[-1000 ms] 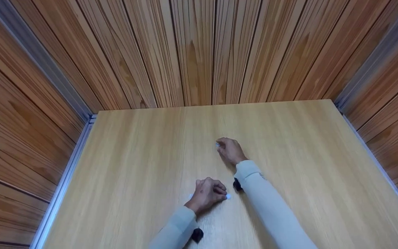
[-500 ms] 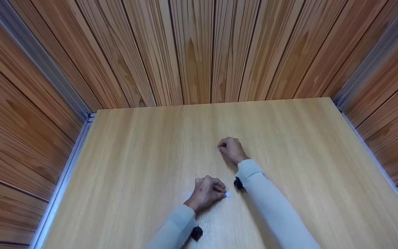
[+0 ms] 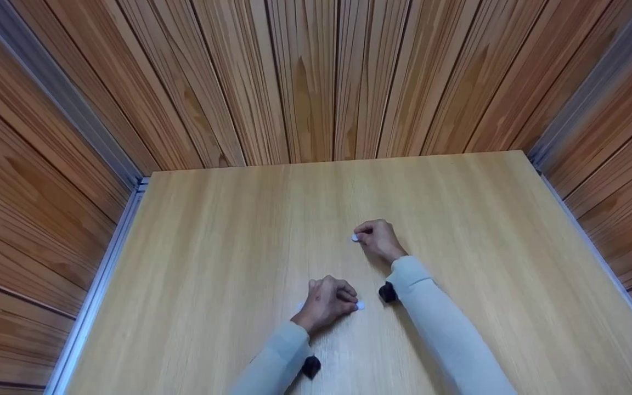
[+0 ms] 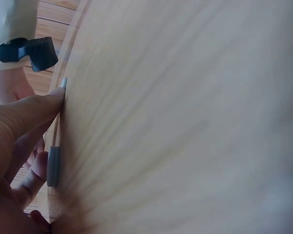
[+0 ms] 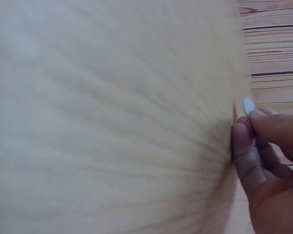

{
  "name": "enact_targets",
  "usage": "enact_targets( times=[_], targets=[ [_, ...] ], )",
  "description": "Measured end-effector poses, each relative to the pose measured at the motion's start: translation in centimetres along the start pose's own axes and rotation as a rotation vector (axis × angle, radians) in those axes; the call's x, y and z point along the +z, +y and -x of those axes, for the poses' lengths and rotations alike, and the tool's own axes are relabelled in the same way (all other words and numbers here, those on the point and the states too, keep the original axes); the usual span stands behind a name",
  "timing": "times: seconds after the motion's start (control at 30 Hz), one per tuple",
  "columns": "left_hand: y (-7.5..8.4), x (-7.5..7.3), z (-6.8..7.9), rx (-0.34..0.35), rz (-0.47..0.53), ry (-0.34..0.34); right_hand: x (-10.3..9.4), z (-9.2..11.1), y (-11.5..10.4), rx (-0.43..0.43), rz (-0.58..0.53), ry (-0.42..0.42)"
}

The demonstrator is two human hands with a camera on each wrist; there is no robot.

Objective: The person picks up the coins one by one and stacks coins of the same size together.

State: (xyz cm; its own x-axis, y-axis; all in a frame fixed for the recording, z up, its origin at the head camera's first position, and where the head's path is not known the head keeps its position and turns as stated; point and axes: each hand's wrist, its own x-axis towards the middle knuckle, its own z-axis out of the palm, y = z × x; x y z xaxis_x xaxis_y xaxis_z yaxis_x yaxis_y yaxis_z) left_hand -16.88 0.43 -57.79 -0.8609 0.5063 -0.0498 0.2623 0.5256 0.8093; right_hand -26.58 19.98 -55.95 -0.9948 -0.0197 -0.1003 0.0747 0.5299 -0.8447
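My left hand (image 3: 327, 302) rests low over the wooden table, its thumb and finger pinching the edge of a small flat white disc (image 3: 360, 305). In the left wrist view this disc (image 4: 64, 82) shows thin and edge-on at the fingertips. A second disc (image 4: 53, 166), thicker and grey in that view, lies beside the curled fingers. Farther forward and to the right, my right hand (image 3: 379, 240) pinches another small white disc (image 3: 355, 237). The right wrist view shows this disc (image 5: 248, 107) jutting past the thumb, with the other fingertips close against the tabletop.
The light wooden table (image 3: 212, 247) ends at a plank wall (image 3: 310, 82) at the back. Metal rails (image 3: 96, 285) run along its sides. A pale patch (image 3: 300, 305) peeks out left of my left hand. Dark wrist mounts (image 3: 388, 292) sit under both sleeves.
My right hand has shifted slightly right and toward me, and its white disc shows more clearly now. My left hand stays nearly in place at its disc.
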Motion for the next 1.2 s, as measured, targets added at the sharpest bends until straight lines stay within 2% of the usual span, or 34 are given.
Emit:
enact_targets(
  times=[0.2, 0.57, 0.77, 1.0, 1.2],
  targets=[
    [0.3, -0.4, -0.3, -0.031, -0.002, -0.012, -0.6, 1.1, -0.1, 0.098, -0.065, -0.020],
    [0.5, -0.5, -0.5, -0.021, -0.005, -0.004, -1.1, 4.3, 0.3, 0.140, -0.090, -0.063],
    [0.3, -0.4, -0.3, -0.036, 0.005, -0.008, -0.7, 6.5, 0.7, 0.120, -0.080, -0.084],
    [0.2, -0.2, -0.1, -0.006, -0.013, 0.006, -0.2, 8.7, 1.1, 0.074, -0.039, -0.080],
    [0.3, 0.1, -0.2, -0.043, -0.003, -0.012, 0.0, 10.3, 1.6, 0.039, 0.009, -0.071]
  ],
)
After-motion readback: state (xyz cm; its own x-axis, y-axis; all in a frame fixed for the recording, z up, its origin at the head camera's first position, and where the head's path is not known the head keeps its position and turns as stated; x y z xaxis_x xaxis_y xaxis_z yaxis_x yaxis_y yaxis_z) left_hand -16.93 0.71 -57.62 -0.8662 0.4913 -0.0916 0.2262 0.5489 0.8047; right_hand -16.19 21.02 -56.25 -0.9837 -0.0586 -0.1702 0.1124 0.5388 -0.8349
